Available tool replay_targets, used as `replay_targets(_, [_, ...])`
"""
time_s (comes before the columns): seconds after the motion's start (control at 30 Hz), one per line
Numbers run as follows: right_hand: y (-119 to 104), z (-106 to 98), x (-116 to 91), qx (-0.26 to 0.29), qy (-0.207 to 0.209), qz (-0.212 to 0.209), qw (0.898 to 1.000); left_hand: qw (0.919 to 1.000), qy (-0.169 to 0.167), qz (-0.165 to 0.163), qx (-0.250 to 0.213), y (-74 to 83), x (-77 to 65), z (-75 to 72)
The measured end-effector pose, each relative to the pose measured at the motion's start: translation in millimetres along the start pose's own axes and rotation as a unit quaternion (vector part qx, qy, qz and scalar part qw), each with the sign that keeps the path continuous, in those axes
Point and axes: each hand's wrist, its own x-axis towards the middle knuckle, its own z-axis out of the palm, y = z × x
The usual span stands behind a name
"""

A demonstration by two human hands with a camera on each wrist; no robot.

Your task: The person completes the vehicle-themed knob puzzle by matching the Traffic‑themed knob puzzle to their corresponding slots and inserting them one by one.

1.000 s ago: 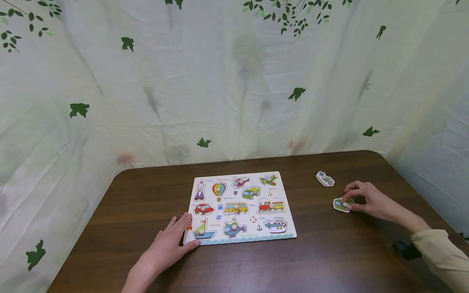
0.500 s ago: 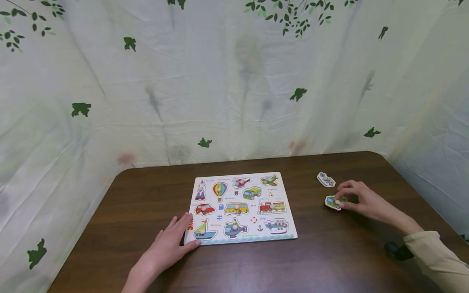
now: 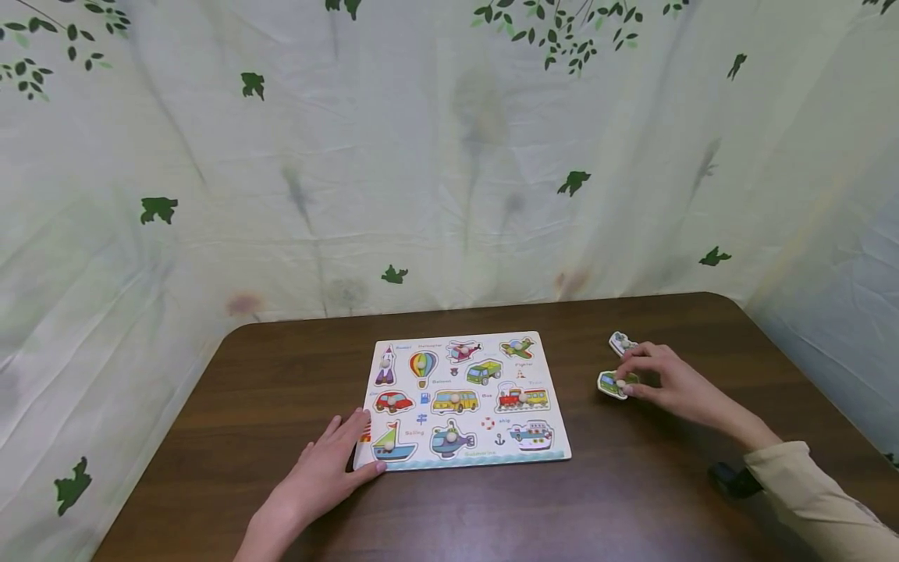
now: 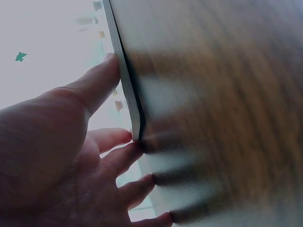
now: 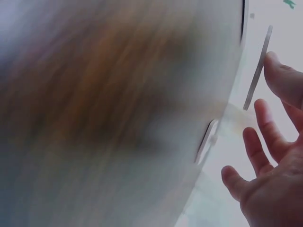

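Observation:
My left hand [image 3: 316, 468] rests at the lower left corner of a white vehicle puzzle board [image 3: 516, 415]. Its thumb lies on the front edge and the fingers reach along the left side, nearly straight. To the board's right, my right hand [image 3: 674, 390] pinches the small knob of a green truck puzzle piece [image 3: 607, 385]. In the right wrist view that truck piece [image 5: 258, 68] appears edge-on, held above the table. Another puzzle piece [image 3: 618, 341], pale and boat-shaped, lies behind the right hand's fingers, partly hidden by them.
Several knobbed pieces, such as the yellow bus [image 3: 449, 401] and red car [image 3: 393, 403], sit in the board. The truck picture [image 3: 484, 372] and ship picture [image 3: 537, 437] show no knob. A brown wooden table [image 3: 295, 375] bears everything, with a leaf-patterned curtain [image 3: 435, 195] behind.
My right hand has carried the truck piece leftward, toward the board, and now partly covers the boat-shaped piece. The left hand has stayed on the board.

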Motion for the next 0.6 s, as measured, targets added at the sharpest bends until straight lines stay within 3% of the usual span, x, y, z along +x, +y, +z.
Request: replay_targets(0.6, [-26.2,17.3,40.6,0.023,-0.023,-0.006,0.999,1.0000,0.003,0.002,0.002,0.6,-0.8,-0.1])
